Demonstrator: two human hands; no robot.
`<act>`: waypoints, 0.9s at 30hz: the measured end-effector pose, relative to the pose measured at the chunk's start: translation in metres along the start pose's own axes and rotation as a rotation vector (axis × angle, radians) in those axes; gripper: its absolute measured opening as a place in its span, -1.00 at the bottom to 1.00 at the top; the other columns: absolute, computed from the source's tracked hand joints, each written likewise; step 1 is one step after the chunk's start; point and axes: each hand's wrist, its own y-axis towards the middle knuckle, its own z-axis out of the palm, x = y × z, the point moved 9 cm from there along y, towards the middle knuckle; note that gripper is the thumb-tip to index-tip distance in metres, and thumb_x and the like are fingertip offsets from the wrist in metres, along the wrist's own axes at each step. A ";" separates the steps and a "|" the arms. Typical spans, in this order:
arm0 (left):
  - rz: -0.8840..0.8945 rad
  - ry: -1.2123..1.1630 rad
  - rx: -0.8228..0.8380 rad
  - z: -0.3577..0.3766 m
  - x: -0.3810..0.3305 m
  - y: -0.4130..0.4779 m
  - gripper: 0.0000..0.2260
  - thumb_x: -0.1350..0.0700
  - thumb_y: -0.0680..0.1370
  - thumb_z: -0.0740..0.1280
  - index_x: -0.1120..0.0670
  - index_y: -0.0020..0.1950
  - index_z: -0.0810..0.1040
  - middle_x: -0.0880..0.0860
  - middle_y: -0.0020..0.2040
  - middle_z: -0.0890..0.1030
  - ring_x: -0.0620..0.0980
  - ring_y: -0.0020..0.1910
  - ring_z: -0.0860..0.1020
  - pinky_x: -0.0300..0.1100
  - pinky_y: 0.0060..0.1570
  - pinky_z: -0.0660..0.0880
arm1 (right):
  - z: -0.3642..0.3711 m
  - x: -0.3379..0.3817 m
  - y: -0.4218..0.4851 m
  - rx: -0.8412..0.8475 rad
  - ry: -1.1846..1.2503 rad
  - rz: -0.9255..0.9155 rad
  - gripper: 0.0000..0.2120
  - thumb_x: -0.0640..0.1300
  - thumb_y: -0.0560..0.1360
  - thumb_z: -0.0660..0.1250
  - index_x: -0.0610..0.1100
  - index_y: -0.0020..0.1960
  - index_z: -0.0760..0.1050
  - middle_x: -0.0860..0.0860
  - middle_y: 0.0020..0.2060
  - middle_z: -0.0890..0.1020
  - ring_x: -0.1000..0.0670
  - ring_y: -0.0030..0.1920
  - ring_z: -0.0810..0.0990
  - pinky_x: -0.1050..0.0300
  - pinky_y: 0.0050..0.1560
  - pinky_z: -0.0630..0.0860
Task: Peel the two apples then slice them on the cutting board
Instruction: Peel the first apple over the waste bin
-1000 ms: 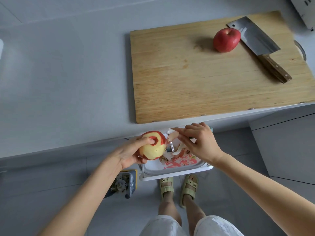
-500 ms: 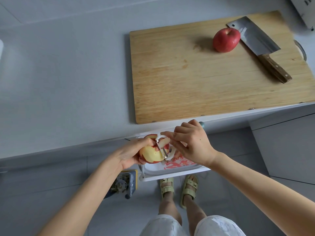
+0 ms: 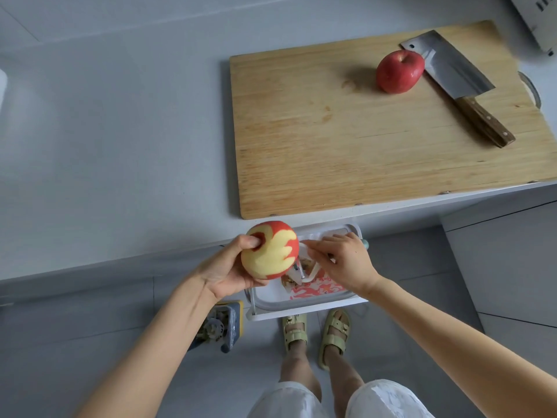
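Note:
My left hand (image 3: pixel 224 271) grips a half-peeled apple (image 3: pixel 269 254), mostly pale yellow with red skin patches, in front of the counter edge. To the right of the apple, my right hand (image 3: pixel 340 260) holds a white peeler (image 3: pixel 304 271), whose head sits against the apple's lower right side. A whole red apple (image 3: pixel 399 71) lies on the wooden cutting board (image 3: pixel 346 140) at its far right. Beside that apple rests a cleaver (image 3: pixel 452 76) with a wooden handle.
A white bin (image 3: pixel 307 300) holding red peels stands on the floor below my hands. The grey counter (image 3: pixel 114 140) stretches left of the board. A small yellow and blue container (image 3: pixel 224 324) sits on the floor. My sandalled feet (image 3: pixel 316 330) are beneath the bin.
My left hand has turned the apple so more peeled flesh faces up. The peeler has travelled down from the apple's top to its lower right side.

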 end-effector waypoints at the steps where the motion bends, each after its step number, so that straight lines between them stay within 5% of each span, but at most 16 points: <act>1: -0.002 -0.013 0.008 0.002 0.001 0.001 -0.21 -0.02 -0.04 0.66 0.11 0.13 0.51 0.16 -0.10 0.67 0.07 -0.20 0.64 -0.19 -0.44 0.49 | 0.006 -0.001 0.000 0.050 -0.032 0.050 -0.85 -0.12 0.52 0.33 0.03 -0.09 0.68 0.03 -0.52 0.52 -0.09 -0.44 0.50 0.11 -0.33 0.35; 3: -0.015 -0.034 0.006 0.003 0.007 0.004 -0.21 0.01 -0.02 0.67 0.12 0.15 0.49 0.17 -0.09 0.65 0.07 -0.21 0.62 -0.21 -0.47 0.46 | 0.033 -0.018 -0.002 0.324 -0.140 0.274 -0.65 0.05 0.60 0.13 0.13 -0.30 0.54 0.06 -0.51 0.49 -0.06 -0.39 0.52 0.17 -0.39 0.28; 5: -0.024 -0.034 -0.010 -0.001 0.013 0.005 -0.22 0.04 -0.02 0.67 0.11 0.15 0.50 0.18 -0.09 0.65 0.07 -0.21 0.61 -0.19 -0.45 0.49 | 0.044 -0.044 -0.013 0.509 -0.164 0.546 -0.51 0.18 0.60 -0.04 -0.01 -0.37 0.41 0.07 -0.48 0.46 0.00 -0.40 0.48 0.19 -0.41 0.24; 10: -0.035 0.040 -0.067 -0.008 0.014 0.006 -0.42 0.08 0.12 0.54 0.11 0.11 0.53 0.14 -0.13 0.67 0.04 -0.22 0.64 -0.17 -0.41 0.55 | 0.053 -0.060 -0.032 0.644 0.055 0.757 -0.53 0.23 0.58 0.00 -0.06 -0.36 0.28 0.02 -0.43 0.41 0.05 -0.44 0.38 0.20 -0.36 0.35; 14: -0.060 -0.012 -0.174 -0.016 0.015 0.006 -0.43 0.07 0.16 0.51 0.13 0.14 0.52 0.22 -0.01 0.60 0.14 -0.11 0.56 -0.20 -0.47 0.51 | 0.026 -0.046 -0.020 0.346 0.175 0.627 -0.49 0.31 0.51 0.10 -0.03 -0.36 0.50 0.11 -0.61 0.41 0.16 -0.60 0.32 0.25 -0.45 0.26; 16: -0.073 -0.040 -0.210 -0.019 0.016 0.005 -0.49 0.09 0.24 0.48 0.13 0.16 0.51 0.26 0.05 0.53 0.17 -0.11 0.55 -0.22 -0.51 0.48 | 0.006 -0.031 -0.013 0.161 0.312 0.489 -0.66 0.24 0.53 0.14 0.10 -0.17 0.59 0.17 -0.57 0.47 0.20 -0.54 0.42 0.31 -0.45 0.29; 19: -0.086 -0.043 -0.219 -0.017 0.020 0.004 -0.60 0.10 0.34 0.45 0.13 0.15 0.50 0.26 -0.06 0.58 0.20 -0.22 0.59 -0.26 -0.54 0.45 | -0.017 0.003 -0.001 -0.021 0.230 0.188 -0.71 0.10 0.56 0.20 -0.03 -0.05 0.63 0.19 -0.50 0.45 0.18 -0.43 0.43 0.24 -0.35 0.32; 22: -0.098 -0.052 -0.201 -0.011 0.023 0.005 -0.62 0.06 0.34 0.37 0.13 0.13 0.50 0.24 -0.18 0.64 0.21 -0.27 0.59 -0.29 -0.56 0.40 | -0.022 0.028 0.006 -0.095 0.036 0.011 -0.69 0.08 0.54 0.23 -0.10 -0.08 0.65 0.07 -0.41 0.55 0.03 -0.36 0.52 0.05 -0.25 0.40; 27: -0.100 -0.035 -0.155 -0.007 0.025 0.004 -0.67 0.04 0.36 0.34 0.12 0.09 0.50 0.24 -0.20 0.64 0.19 -0.31 0.58 -0.31 -0.60 0.34 | -0.018 0.031 0.009 -0.122 0.012 -0.064 -0.65 0.09 0.53 0.18 -0.11 -0.15 0.64 0.05 -0.41 0.55 0.00 -0.36 0.51 0.05 -0.28 0.36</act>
